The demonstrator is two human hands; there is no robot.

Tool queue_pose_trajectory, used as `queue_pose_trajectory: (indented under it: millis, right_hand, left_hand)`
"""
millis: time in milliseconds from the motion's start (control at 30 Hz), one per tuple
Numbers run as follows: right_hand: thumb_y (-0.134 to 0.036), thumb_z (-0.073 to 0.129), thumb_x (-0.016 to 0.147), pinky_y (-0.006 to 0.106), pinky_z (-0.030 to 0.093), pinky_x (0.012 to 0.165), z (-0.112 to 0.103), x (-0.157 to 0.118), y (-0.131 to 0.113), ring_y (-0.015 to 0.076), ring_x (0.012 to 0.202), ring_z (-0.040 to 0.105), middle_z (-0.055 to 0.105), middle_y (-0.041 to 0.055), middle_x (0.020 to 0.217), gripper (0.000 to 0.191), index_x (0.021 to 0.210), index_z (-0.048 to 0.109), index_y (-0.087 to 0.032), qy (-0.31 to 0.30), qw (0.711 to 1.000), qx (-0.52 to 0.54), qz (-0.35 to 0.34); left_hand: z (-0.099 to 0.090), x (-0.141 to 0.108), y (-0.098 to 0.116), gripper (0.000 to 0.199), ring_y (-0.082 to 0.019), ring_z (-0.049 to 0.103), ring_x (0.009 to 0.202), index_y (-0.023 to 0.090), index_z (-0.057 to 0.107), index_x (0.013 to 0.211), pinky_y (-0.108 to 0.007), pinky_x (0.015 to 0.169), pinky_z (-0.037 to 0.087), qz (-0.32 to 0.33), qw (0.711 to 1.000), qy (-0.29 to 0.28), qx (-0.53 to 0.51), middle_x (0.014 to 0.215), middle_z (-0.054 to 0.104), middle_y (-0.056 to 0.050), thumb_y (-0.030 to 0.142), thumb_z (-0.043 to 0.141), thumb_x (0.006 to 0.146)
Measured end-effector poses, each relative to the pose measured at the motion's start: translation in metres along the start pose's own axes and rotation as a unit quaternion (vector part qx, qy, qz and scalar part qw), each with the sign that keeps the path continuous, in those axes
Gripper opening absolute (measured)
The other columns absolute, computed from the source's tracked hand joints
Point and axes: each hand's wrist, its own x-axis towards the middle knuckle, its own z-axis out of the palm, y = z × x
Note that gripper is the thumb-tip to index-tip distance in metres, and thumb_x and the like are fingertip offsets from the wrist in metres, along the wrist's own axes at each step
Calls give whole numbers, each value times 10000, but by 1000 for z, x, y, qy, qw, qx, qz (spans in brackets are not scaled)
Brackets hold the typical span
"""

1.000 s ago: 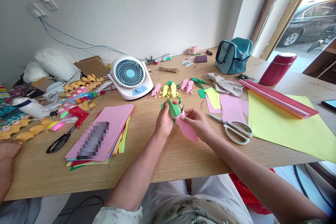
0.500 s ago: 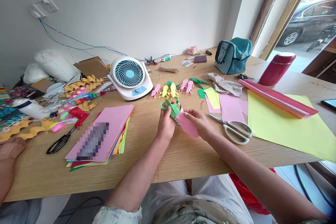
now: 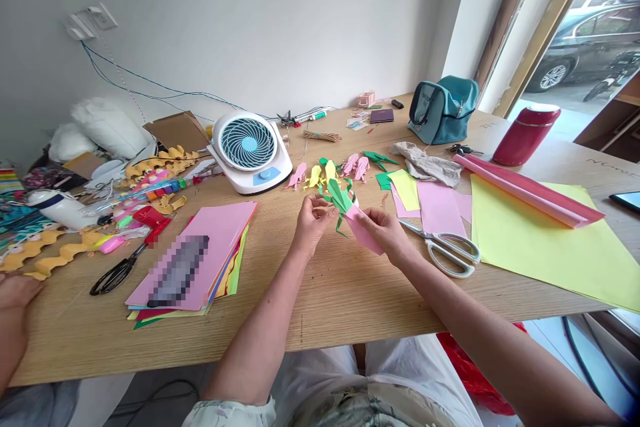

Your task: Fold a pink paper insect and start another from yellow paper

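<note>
A folded-paper figure, green with thin bent legs and a long pink part, is held above the table between my two hands. With its fingers pinched, my left hand grips one of the green legs on the left side. My right hand closes thumb and fingers on the pink part, hiding some of it. Just beyond stand similar small paper figures: yellow ones, pink ones and a green one. White-handled scissors lie to the right of my right hand.
Left stand a small white fan and a coloured paper stack; a red-and-black tool and another person's hand lie farther left. Right are yellow sheets, a rolled pink sheet, a red flask and a teal bag.
My left hand has shifted from the figure's green body to a leg at its side, leaving the green part more exposed. My right hand keeps its grip on the pink part.
</note>
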Motion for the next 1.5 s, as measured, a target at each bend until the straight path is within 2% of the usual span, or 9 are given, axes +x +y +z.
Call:
queue_pose_trajectory:
  millis: [167,333,433,633,800,967,1133,1367,1500]
  right_hand:
    - [-721,617,715,252,271,470,-1,1,1,126,549,433,570,9,645,546,752,646,-177,14,999,-9,-29]
    - [-711,643,693,250,277,486,0,0,2,124,547,441,574,6,634,536,720,626,-176,-12,999,32,1]
    - [-679,668,692,244,269,492,1,-1,4,117,546,438,567,1,630,504,722,623,-177,-46,996,81,13]
    - [-642,733,636,240,253,477,4,-2,5,104,506,411,542,-19,594,483,707,579,-191,-70,983,158,69]
    - [-620,727,654,245,276,492,4,-1,4,112,535,423,534,-19,609,455,712,578,-194,-75,982,161,65]
    - [-608,735,676,235,275,478,4,-1,7,97,515,388,497,-34,589,451,704,576,-186,-85,979,171,64]
    - [-582,721,726,228,322,517,4,-1,12,98,562,416,509,-28,640,424,723,562,-188,-100,977,180,60]
    - [-604,705,734,240,332,539,4,1,16,114,579,451,531,-23,650,430,752,563,-198,-99,980,171,35]
    - [-611,704,726,238,266,488,3,2,16,98,523,398,521,-34,608,437,741,590,-189,-94,982,156,52]
  left_hand:
    - [0,-3,-6,250,-110,548,653,166,681,856,-229,634,432,-13,991,-80,111,799,654,-17,325,783,692]
    - [4,-7,-10,95,-91,474,619,193,751,794,-232,605,389,67,976,-2,206,837,599,-15,260,736,728]
    - [5,-8,-9,59,-107,465,636,215,768,769,-234,619,391,82,979,22,186,794,590,-16,248,735,733]
    - [10,-13,1,67,-150,539,722,233,774,786,-249,655,403,102,983,36,151,869,661,-44,240,715,756]
    - [14,-17,5,84,-132,513,605,238,757,776,-260,648,389,97,981,33,163,754,635,-16,204,681,771]
    - [16,-16,7,150,-135,505,633,227,738,761,-254,664,381,141,967,38,208,723,620,-9,114,640,752]
    - [17,-18,8,144,-139,514,649,229,735,775,-254,663,383,153,965,39,211,738,616,-13,122,641,755]
    - [16,-20,4,97,-119,547,629,219,716,852,-244,667,426,128,970,35,206,832,676,-22,183,639,805]
    - [14,-19,5,110,-114,576,668,193,696,865,-232,679,453,174,945,28,275,862,666,-28,143,603,834]
